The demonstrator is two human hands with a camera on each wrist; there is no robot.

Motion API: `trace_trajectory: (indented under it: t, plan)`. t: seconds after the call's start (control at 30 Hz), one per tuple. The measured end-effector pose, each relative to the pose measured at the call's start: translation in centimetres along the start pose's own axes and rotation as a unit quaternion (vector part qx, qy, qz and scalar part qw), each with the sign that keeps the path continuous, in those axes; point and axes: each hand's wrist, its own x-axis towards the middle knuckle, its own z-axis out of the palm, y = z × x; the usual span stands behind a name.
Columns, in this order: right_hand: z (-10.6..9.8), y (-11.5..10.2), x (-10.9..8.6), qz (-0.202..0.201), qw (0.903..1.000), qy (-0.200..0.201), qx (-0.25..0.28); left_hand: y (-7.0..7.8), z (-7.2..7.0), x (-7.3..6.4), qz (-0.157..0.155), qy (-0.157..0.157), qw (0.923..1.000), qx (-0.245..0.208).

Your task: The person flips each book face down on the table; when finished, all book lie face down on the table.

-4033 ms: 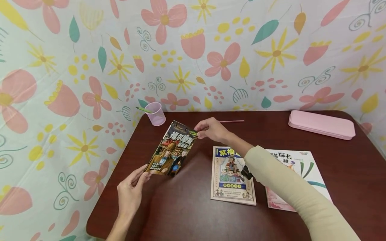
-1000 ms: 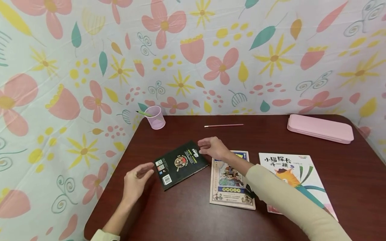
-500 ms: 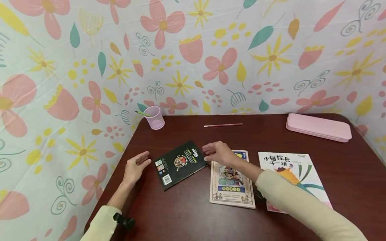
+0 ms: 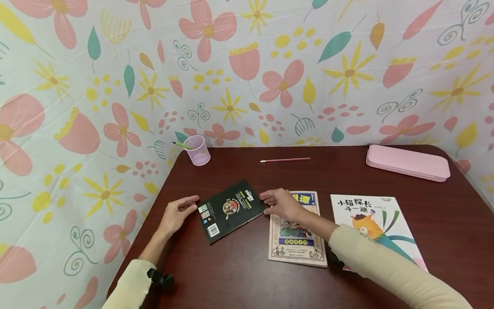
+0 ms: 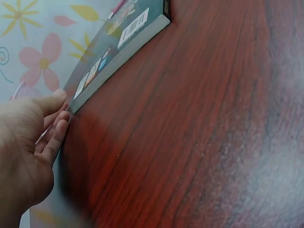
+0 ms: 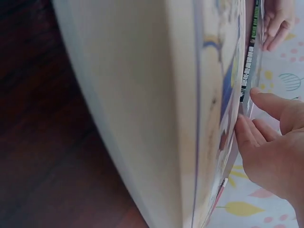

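A black book (image 4: pixel 230 211) lies back cover up on the table, tilted, its barcode toward the lower left. My left hand (image 4: pixel 174 216) is at its left edge; in the left wrist view, the thumb and fingertips are beside the book's corner, fingers fairly straight. At the book's right edge is my right hand (image 4: pixel 283 204), fingers relaxed and the thumb near the spine in the right wrist view. This hand reaches over a beige comic-style book (image 4: pixel 297 253), hiding part of its cover. Whether the fingertips press on the black book is hard to tell.
A white picture book (image 4: pixel 370 206) with an orange cat lies at the right, partly under the right sleeve. Farther back are a pink pencil case (image 4: pixel 408 163), a red pencil (image 4: pixel 285 160) and a lilac cup (image 4: pixel 199 152) holding a green pencil. A patterned curtain stands behind the table.
Four seconds ago both hands held the black book raised, front cover showing; it now lies back cover up. Since half a second ago the left hand has moved in toward it, the right slightly down.
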Motion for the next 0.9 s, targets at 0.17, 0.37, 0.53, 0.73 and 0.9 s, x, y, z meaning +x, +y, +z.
trace_trajectory:
  t: [0.17, 0.37, 0.53, 0.73, 0.9]
  plan:
    - [0.1, 0.4, 0.0, -0.011, 0.9999, 0.008, 0.003, -0.4, -0.1, 0.2, 0.032, -0.023, 0.9992, -0.011]
    - [0.1, 0.7, 0.0, -0.026, 0.9994, 0.021, -0.001, -0.5, -0.4, 0.3, 0.044, -0.046, 0.9979, 0.01]
    - [0.2, 0.7, 0.0, -0.029, 0.9991, 0.03, -0.01, -0.3, -0.7, 0.3, 0.035, -0.073, 0.9964, 0.026]
    - [0.4, 0.5, 0.1, -0.056, 0.9962, 0.043, -0.051, -0.2, -1.0, 0.3, 0.038, -0.086, 0.9944, 0.048]
    - [0.6, 0.2, 0.3, -0.06, 0.9927, 0.052, -0.091, -0.1, -1.0, 0.2, 0.04, -0.087, 0.9933, 0.065]
